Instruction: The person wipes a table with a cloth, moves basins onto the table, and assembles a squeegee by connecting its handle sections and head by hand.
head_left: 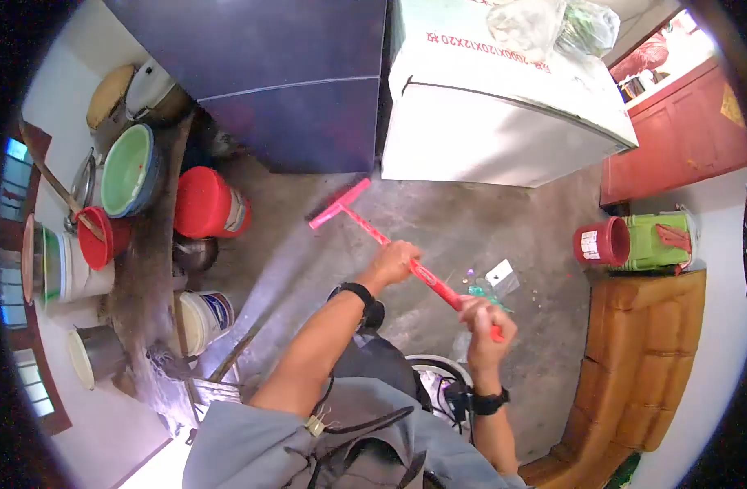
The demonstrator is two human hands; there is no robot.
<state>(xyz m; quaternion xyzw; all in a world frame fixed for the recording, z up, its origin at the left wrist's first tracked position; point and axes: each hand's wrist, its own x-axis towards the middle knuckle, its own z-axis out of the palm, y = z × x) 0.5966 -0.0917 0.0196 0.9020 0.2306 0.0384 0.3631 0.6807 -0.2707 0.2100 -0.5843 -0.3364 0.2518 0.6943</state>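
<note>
My left hand (394, 262) is wrapped round the middle of a red-pink broom's shaft (436, 284). Closer to my body, my right hand (488, 322) grips the upper end of the same handle. The broom head (341, 204) rests on or just above the concrete floor, ahead and to the left, near the foot of a dark cabinet; dark bristles show along its far side. To the right of the shaft lies scattered litter: a white wrapper or card (499, 272), green bits (477, 290) and small crumbs.
A white chest-like box (488, 138) stands ahead, with plastic bags (553, 28) on top. On the left, a wooden bench (157, 244) bears basins and buckets, with a red bucket (202, 202) beside it. A brown sofa (643, 359) lines the right. A white bin (439, 364) stands by my legs.
</note>
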